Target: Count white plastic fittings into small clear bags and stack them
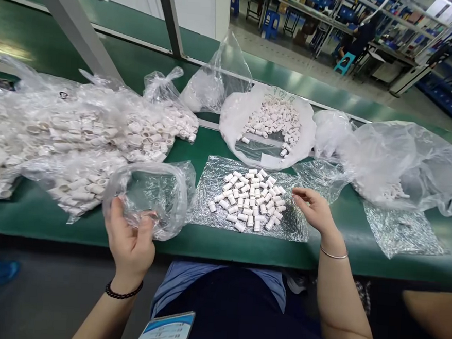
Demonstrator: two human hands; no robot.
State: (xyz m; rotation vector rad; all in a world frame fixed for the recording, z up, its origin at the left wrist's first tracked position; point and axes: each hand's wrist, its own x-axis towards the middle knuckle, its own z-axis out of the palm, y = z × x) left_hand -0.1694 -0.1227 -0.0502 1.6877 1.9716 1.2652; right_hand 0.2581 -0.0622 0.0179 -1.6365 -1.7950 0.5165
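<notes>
We grasp a clear plastic bag with a thick rolled rim (154,168) in our left hand (131,240) above a green workbench (213,246), its mouth facing upward and the opening's long axis running left to right. Our right hand (315,211), released and loosely curved, is at the right edge of a crinkled, silvery, see-through sheet (203,209), just beside short white cylindrical pieces (250,221). Most lie on their sides, many aligned roughly left to right, others pointing toward us. Behind them sits a round, open, whitish plastic bag (231,121); at left, clear bags of white tubular pieces (85,128) are heaped together
</notes>
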